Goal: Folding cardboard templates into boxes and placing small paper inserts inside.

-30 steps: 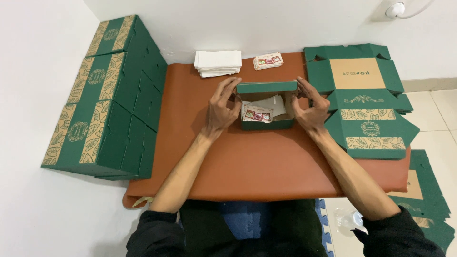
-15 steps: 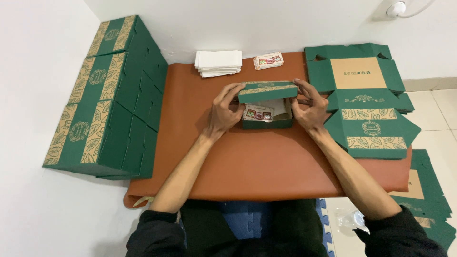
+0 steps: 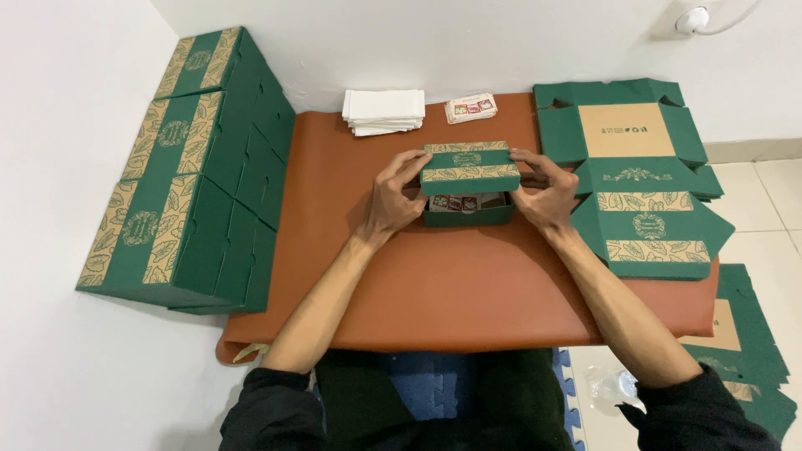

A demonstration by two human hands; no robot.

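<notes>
My left hand (image 3: 393, 199) and right hand (image 3: 543, 190) each clasp one end of the small green box (image 3: 468, 188), fingers curled on its lid, which is lowered almost shut. The box sits mid-table on the brown mat (image 3: 434, 284), with flat unfolded boxes (image 3: 643, 179) to its right and stacked finished boxes (image 3: 192, 167) at far left.

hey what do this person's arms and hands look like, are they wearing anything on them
Both the left hand and the right hand are bare, with no gloves, and no rings or watch that I can make out. The forearms are bare too. Dark, black-looking sleeves are pushed up to about the elbows on both arms.
</notes>
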